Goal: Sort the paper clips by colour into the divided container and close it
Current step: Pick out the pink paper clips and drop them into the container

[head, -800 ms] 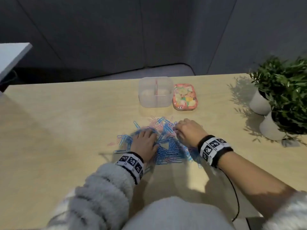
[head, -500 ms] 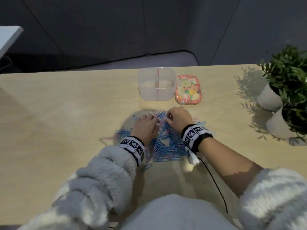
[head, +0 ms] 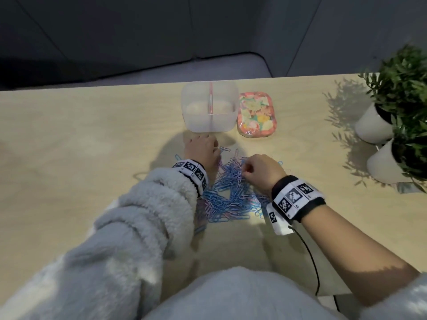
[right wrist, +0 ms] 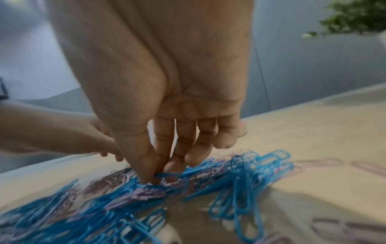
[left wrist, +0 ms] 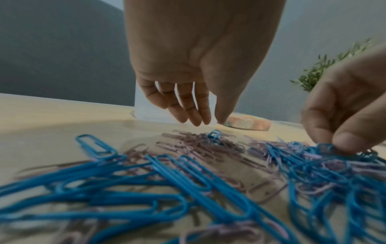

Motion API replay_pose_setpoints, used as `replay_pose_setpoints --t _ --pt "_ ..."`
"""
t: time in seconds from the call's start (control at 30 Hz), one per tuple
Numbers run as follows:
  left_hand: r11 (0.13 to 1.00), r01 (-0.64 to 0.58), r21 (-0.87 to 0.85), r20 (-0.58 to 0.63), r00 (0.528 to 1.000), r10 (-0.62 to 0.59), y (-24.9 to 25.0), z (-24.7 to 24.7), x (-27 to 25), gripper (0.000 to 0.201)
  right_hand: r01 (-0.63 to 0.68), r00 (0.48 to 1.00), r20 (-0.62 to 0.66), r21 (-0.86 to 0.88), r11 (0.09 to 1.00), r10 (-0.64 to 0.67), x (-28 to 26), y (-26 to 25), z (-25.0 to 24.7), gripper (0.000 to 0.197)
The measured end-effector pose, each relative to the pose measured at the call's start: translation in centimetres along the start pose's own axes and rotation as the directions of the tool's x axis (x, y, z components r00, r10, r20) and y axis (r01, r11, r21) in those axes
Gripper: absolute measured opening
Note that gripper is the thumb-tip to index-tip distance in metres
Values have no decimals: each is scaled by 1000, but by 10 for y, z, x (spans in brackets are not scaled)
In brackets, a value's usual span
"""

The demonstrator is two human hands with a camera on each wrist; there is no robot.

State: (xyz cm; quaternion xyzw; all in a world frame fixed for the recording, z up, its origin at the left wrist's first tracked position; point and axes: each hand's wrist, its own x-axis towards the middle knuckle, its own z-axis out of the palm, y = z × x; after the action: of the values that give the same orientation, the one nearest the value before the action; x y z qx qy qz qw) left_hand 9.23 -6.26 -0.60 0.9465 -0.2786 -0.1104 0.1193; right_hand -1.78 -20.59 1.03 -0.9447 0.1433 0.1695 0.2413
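A mixed pile of blue and pink paper clips (head: 231, 197) lies on the wooden table. Behind it stands the clear divided container (head: 191, 112), open, both halves looking empty. Its floral lid (head: 256, 117) lies just to the right. My left hand (head: 203, 150) hovers over the pile's far edge, just in front of the container. In the left wrist view its fingers (left wrist: 188, 113) hang straight above pink clips (left wrist: 200, 145) and hold nothing. My right hand (head: 258, 172) is down in the middle of the pile, thumb and fingers pinching blue clips (right wrist: 167, 175).
Two white pots with green plants (head: 392, 116) stand at the table's right edge. A black cable (head: 309, 255) runs from my right wrist band toward me. The table (head: 92, 146) stretches bare to the left of the pile.
My left hand has lifted off the pile and moved forward to just in front of the container. My right hand has shifted back into the middle of the pile and pinched blue clips.
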Motion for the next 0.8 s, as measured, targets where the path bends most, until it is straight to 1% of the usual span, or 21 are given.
replay_pose_setpoints --t 0.07,0.13,0.2,0.27,0.3,0.33,0.37,0.4,0.43,0.5,0.53,0.6,0.67,0.77,0.8 --pt "999 32 17 10 999 -32 1 5 3 22 23 994 -105 -42 999 -28 1 -6 -1 17" --pt "998 66 -11 1 998 -66 3 6 3 19 55 982 -181 -12 998 -56 9 -16 -1 17" --pt "987 120 -111 -21 992 -123 2 4 0 17 59 980 -190 23 998 -53 20 -26 2 17" --pt "943 188 -274 -55 976 -211 -4 -1 -4 14 46 985 -167 27 999 -41 30 -36 6 19" --pt "915 203 -349 -71 968 -242 -9 -4 -8 12 38 986 -162 21 999 -35 35 -40 8 20" --pt "895 203 -396 -68 966 -250 -14 -7 -14 11 32 986 -167 15 999 -29 38 -43 10 21" --pt "890 195 -412 -36 973 -230 -19 -9 -22 10 30 984 -178 12 999 -27 42 -46 12 21" --pt "900 183 -395 18 981 -191 -24 -10 -32 9 31 982 -187 12 999 -28 44 -48 13 20" --pt "928 159 -338 77 987 -142 -28 -9 -42 10 32 981 -192 13 999 -29 47 -50 15 19" --pt "984 63 -165 143 989 -39 -32 -6 -63 13 36 983 -180 18 999 -32 50 -54 17 18" --pt "995 9 -102 145 989 6 -33 -2 -71 16 35 985 -172 18 999 -32 51 -55 18 18" --pt "996 -57 -68 115 991 65 -32 4 -82 22 22 988 -150 18 1000 -19 54 -58 19 19" --pt "995 -90 -44 88 992 93 -28 8 -89 23 -15 994 -106 51 999 20 56 -61 19 17" --pt "992 -120 45 91 989 115 -22 11 -99 23 -77 995 -46 152 985 85 58 -66 18 10" --pt "991 -118 59 95 989 112 -22 11 -101 24 -96 994 -27 186 978 102 57 -66 18 11"
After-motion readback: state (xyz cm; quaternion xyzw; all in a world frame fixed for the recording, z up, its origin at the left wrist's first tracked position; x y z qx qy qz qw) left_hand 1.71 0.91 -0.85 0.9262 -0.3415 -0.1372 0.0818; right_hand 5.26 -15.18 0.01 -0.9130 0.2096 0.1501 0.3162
